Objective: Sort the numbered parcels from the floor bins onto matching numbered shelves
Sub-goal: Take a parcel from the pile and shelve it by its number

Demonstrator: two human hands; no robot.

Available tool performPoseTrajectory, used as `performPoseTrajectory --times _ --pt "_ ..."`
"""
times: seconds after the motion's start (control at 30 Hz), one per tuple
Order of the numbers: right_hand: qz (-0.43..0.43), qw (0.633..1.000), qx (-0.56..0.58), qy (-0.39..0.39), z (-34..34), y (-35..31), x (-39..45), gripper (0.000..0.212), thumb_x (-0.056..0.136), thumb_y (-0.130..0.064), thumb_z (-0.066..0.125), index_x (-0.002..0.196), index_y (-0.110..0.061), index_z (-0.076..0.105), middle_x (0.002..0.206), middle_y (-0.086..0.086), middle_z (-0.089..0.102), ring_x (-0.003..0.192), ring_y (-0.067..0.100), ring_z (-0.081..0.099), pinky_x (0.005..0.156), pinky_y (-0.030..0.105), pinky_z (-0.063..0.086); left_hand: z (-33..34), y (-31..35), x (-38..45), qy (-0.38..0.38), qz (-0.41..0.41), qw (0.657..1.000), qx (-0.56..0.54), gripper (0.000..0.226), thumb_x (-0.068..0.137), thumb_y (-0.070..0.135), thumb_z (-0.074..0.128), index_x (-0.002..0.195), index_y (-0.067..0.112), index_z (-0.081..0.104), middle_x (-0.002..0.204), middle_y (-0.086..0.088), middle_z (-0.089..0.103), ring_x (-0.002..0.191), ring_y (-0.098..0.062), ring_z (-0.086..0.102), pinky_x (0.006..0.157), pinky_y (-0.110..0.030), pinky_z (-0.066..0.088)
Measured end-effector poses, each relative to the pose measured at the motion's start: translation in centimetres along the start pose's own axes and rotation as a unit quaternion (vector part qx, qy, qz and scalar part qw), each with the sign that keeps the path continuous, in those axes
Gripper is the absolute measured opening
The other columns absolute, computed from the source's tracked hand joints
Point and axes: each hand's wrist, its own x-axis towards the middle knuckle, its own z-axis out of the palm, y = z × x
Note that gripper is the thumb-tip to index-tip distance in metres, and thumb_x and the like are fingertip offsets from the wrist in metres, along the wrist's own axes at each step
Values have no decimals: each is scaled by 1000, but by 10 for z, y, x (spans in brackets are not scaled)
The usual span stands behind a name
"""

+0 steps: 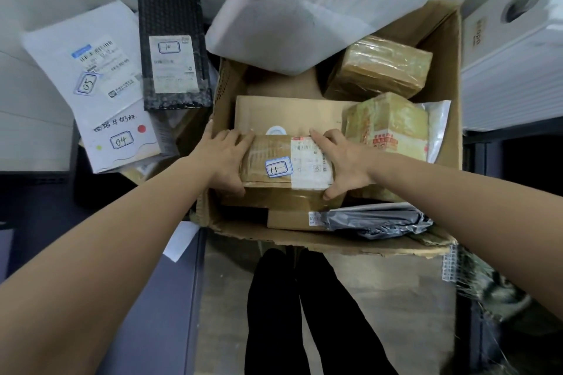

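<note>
Parcel 11 (286, 163), taped brown box, sits inside the open cardboard bin (443, 94), on top of a flat carton (289, 114). Tight fit: two taped bundles just beside its right end, bin wall close on the left, grey bag (377, 221) at the near edge. Room only upward. Left hand (227, 158) grips the left end, fingers over top, thumb down the near side. Right hand (344, 161) grips the right end likewise.

You stood in a parcel sorting room: a cardboard bin (444, 76) of labelled parcels (286, 161), numbered mailers (100, 76) alongside
</note>
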Motion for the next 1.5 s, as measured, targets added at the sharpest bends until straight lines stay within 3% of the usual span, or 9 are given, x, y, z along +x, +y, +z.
performPoseTrajectory --times 0.17,0.37,0.63,0.87,1.03,1.13,1.23,1.37,1.5 --pt "-12 999 -13 31 -14 -5 -23 138 61 -52 81 152 -22 -19 148 10 13 111 33 50 90 38 49 -14 3 -23 38 4 998 -57 126 63 59 72 154 19 -5 153 -11 17 142 -33 18 119 -52 10" --pt "-36 994 -28 99 -58 -26 -78 138 61 -51 80 152 -16 -18 151 9 11 128 30 39 99 34 43 -53 1 -84 111 1 989 -102 131 61 70 71 154 17 -6 149 -11 17 135 -32 23 112 -44 29" --pt "-70 976 -21 203 -129 -71 -177 136 60 -49 79 154 -14 -12 157 3 6 139 22 26 110 27 32 -119 0 -199 254 -21 951 -173 127 57 62 75 154 17 6 146 -7 19 135 -24 19 112 -36 30" --pt "-77 960 51 263 -173 -107 -252 140 54 -84 65 154 -21 -9 161 -10 -6 146 13 13 114 25 20 -166 -8 -280 332 -42 926 -178 130 48 71 62 154 20 9 143 -1 20 135 -17 18 111 -38 35" --pt "-90 914 251 305 -192 -133 -278 113 75 -61 66 156 -21 0 154 -8 28 137 10 33 108 19 24 -187 -15 -320 380 -54 915 -123 128 49 59 75 154 17 15 142 -5 28 133 -21 26 105 -33 37" --pt "-96 878 394 254 -206 -145 -279 79 84 -52 68 146 -18 34 125 -14 57 107 4 58 96 13 40 -201 -13 -342 404 -76 906 -106 124 52 54 78 153 17 16 143 -7 27 133 -22 25 103 -35 39" --pt "-93 821 545 145 -216 -152 -274 70 70 -60 70 122 -12 63 107 4 73 94 20 68 104 40 46 -208 -10 -363 423 -107 894 -104 125 50 64 70 152 19 15 142 -4 25 133 -21 25 101 -39 43" --pt "-130 824 542 103 -235 -163 -281 55 78 -56 58 112 -13 65 108 11 73 95 27 66 98 45 48 -205 7 -393 436 -164 873 -142 125 51 69 63 153 20 11 150 -2 16 140 -20 16 109 -43 38" --pt "-202 836 503 86 -250 -170 -285 43 90 -51 50 113 -17 64 99 5 75 81 19 71 74 33 55 -191 41 -426 421 -224 849 -229 136 55 79 67 153 25 -12 158 11 -18 147 -10 -7 119 -41 16"
